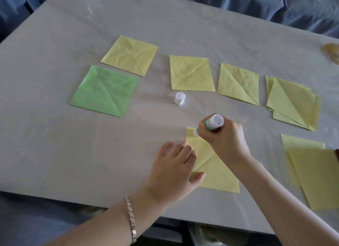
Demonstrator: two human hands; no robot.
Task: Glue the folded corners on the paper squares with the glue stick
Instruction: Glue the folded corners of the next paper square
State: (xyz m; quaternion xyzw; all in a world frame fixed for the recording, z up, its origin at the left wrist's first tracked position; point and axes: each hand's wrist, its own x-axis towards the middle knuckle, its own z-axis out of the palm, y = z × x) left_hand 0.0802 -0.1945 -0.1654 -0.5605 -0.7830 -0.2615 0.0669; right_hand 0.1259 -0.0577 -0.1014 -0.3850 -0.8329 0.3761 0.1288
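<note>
One glue stick (212, 125), right fingers (207, 134) curled round

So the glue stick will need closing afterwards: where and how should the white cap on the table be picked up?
Pinch the cap across its round side wall, coming straight down from above. It is a short cylinder standing on end on the table, touching no paper, so both sides are free for thumb and finger.
</note>
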